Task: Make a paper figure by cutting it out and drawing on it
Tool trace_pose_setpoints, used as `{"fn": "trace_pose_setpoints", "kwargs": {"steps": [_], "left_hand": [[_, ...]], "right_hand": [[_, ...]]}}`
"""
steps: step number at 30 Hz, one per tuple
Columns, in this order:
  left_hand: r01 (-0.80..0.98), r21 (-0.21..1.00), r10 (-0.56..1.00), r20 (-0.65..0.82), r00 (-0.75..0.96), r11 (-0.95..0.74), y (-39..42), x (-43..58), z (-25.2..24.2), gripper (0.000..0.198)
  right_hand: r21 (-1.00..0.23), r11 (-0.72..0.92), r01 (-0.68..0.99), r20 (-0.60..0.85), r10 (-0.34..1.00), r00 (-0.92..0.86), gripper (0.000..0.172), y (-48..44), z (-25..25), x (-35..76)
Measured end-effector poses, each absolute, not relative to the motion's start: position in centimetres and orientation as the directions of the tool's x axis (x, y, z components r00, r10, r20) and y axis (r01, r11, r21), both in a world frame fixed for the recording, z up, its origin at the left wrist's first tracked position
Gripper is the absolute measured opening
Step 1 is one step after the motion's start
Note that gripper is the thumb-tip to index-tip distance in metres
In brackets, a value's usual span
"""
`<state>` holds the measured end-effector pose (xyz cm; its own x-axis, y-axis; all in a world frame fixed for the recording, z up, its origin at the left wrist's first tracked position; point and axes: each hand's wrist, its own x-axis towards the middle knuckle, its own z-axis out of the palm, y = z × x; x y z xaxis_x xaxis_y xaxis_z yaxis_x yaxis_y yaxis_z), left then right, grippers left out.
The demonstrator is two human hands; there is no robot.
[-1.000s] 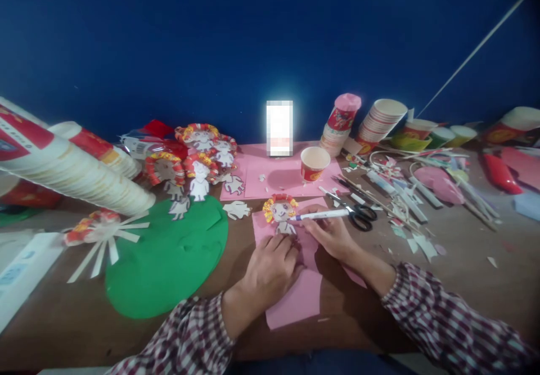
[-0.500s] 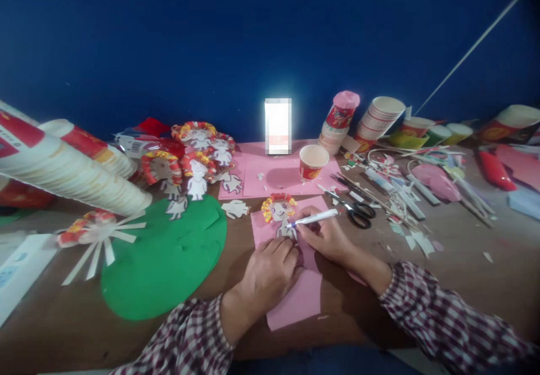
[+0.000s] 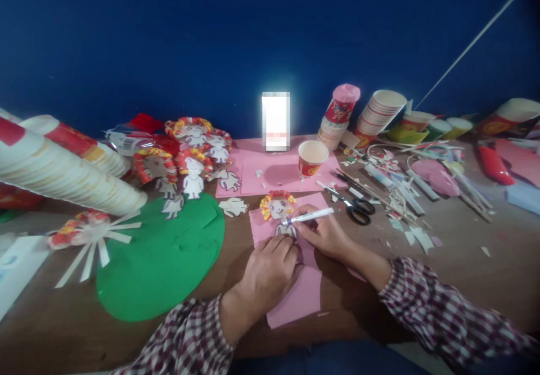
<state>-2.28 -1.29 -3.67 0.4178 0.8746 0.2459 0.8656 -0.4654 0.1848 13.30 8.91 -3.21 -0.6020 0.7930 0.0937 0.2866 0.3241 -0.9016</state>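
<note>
My right hand (image 3: 323,235) is closed around a white marker pen (image 3: 312,216), whose purple end is at the upper body of a paper doll (image 3: 277,211). The doll has a drawn face and a ruffled red-and-yellow collar round its head. It lies on a pink paper sheet (image 3: 301,302). My left hand (image 3: 270,268) presses on the doll's lower part with fingers bent and close together, hiding the legs. Just left of the doll lies a white paper cutout figure (image 3: 233,207).
Scissors (image 3: 358,211) and paper scraps (image 3: 422,240) lie to the right. Behind stands a paper cup (image 3: 313,158); a cup stack (image 3: 382,116) is farther back. On the left are finished-looking dolls (image 3: 194,178), a green paper oval (image 3: 160,274) and a leaning cup stack (image 3: 76,172).
The marker's tip has shifted slightly up and left toward the doll's neck, and the pen lies flatter. My left hand stays put. The whole view has moved a little.
</note>
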Motion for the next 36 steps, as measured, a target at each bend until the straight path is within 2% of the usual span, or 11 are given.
{"fn": "trace_pose_setpoints", "kwargs": {"steps": [36], "left_hand": [[0.867, 0.165, 0.870, 0.251, 0.425, -0.471, -1.36, -2.12, -3.56, 0.020]], "right_hand": [[-0.884, 0.353, 0.307, 0.093, 0.777, -0.623, 0.009, 9.03, -3.41, 13.43]]}}
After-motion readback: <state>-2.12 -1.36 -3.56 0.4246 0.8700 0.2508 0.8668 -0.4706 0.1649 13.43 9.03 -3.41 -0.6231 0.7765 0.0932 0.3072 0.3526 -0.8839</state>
